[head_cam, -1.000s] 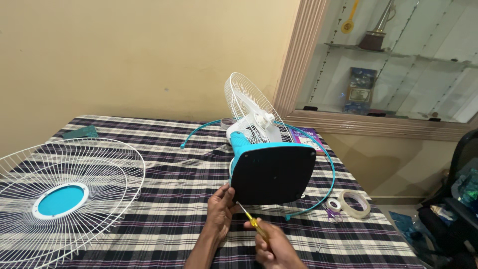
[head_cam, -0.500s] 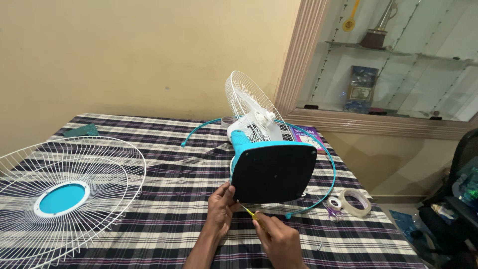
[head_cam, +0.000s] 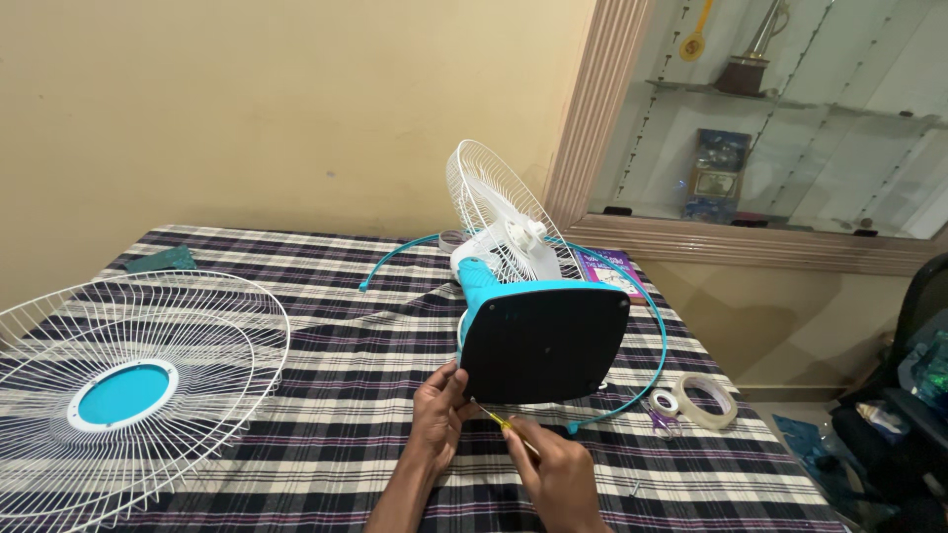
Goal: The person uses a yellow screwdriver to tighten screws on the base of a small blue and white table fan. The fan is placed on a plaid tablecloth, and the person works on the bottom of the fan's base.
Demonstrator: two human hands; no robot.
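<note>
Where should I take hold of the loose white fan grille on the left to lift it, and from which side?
Grip the front grille by its outer wire rim, at the near right edge, coming from above with fingers hooked through the spokes. It lies flat on the checked tablecloth with its teal centre disc up, so the thin rim is likely the easiest hold.

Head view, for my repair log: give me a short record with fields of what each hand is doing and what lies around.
Left hand: steadies the black square base of the blue and white table fan, which is tipped on its side
Right hand: holds a yellow-handled screwdriver, tip at the base's lower left corner
Beside: white wire fan guard with blue centre; roll of clear tape
Surface: black and white checked tablecloth
</note>
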